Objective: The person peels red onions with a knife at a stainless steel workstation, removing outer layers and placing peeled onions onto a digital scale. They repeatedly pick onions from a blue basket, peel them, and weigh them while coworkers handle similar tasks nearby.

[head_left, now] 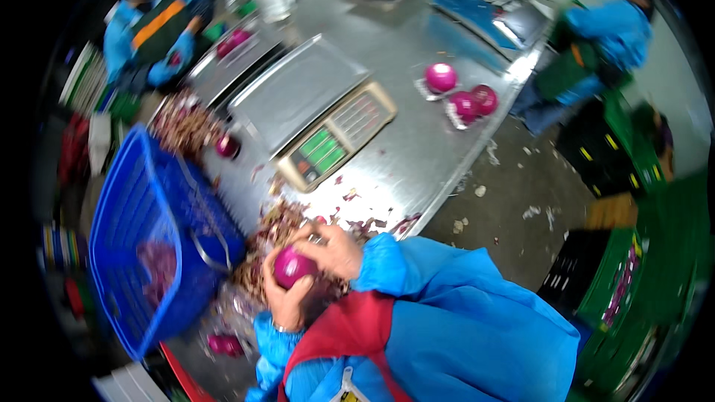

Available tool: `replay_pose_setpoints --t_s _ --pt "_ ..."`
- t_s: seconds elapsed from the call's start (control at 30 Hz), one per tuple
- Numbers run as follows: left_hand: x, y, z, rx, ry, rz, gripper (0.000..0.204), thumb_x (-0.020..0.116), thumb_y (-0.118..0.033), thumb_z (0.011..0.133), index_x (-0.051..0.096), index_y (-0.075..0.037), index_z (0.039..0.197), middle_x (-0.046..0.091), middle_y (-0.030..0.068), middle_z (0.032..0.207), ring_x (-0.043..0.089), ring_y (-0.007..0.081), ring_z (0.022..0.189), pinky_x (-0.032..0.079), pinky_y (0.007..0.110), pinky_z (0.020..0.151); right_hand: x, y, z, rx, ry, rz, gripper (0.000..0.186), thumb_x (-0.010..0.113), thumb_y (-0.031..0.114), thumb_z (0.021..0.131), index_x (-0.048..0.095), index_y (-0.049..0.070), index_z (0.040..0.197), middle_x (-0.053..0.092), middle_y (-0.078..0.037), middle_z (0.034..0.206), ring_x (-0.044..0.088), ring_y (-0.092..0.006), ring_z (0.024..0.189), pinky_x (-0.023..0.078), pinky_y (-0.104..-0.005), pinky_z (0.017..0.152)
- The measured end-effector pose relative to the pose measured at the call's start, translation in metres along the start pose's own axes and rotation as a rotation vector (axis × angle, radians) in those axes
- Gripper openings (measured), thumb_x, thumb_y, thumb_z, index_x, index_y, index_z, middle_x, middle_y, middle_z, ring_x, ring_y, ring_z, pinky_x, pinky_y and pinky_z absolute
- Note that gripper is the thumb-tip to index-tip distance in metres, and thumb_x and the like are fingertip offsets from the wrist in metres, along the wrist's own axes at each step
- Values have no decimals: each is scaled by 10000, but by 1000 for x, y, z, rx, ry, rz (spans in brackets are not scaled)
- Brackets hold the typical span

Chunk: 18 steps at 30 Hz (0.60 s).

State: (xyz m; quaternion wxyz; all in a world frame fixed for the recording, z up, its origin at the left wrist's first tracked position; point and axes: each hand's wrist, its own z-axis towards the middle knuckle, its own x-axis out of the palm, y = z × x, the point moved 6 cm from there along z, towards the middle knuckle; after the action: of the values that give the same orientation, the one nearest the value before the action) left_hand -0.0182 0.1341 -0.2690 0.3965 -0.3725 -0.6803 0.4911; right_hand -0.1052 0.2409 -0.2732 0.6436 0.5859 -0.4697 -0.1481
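A shiny purple-red onion (293, 267) sits in my left hand (283, 304), whose fingers and thumb curl round it from below. My right hand (337, 251) is closed at the onion's upper side, its thumb and fingertips against it. A small greyish spot shows among the right fingers; what it is cannot be made out. Dry onion skins (272, 232) lie heaped on the metal table just beyond both hands. Another red onion (228, 146) rests by the far skin pile, and one more (225, 345) lies near clear plastic at the lower left.
A blue basket (167, 205) with a netted purple bundle stands at left. Ahead on the metal table (406, 156) is a weighing scale (320, 119). Several onions (441, 77) sit on wrappers at right. Two co-workers (167, 18) stand across and right; green crates (622, 141) line the right.
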Motion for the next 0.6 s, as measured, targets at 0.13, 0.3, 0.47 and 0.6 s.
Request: replay_pose_setpoints --t_s 0.13,0.3,0.47,0.6 --pt "4 5 -11 -57 -29 -233 614 699 -135 691 410 -37 1224 572 97 1001 592 166 776 504 252 586 -5 -2 -5 166 -53 14 102 570 114 848 628 37 881 600 -38 792 525 -78 585 428 -220 492" --pt "-7 18 -23 -133 -54 -435 580 676 -224 724 422 -22 1205 595 81 948 593 142 692 455 225 486 -21 7 -11 194 -124 -112 100 560 131 869 591 37 885 616 -38 763 482 -59 511 393 -221 434" --pt "-22 14 -25 -54 -194 -341 590 703 -174 701 421 -25 1198 585 80 999 598 147 806 487 236 639 7 12 -22 -155 247 -738 124 584 103 821 504 9 834 545 -134 647 546 -287 565 417 -390 525" --pt "-25 6 -27 24 -176 -201 646 762 -104 658 409 -36 1195 558 80 1060 570 153 961 463 280 856 19 7 -17 -174 316 -947 135 577 92 796 471 9 785 524 -186 681 535 -395 647 404 -452 556"
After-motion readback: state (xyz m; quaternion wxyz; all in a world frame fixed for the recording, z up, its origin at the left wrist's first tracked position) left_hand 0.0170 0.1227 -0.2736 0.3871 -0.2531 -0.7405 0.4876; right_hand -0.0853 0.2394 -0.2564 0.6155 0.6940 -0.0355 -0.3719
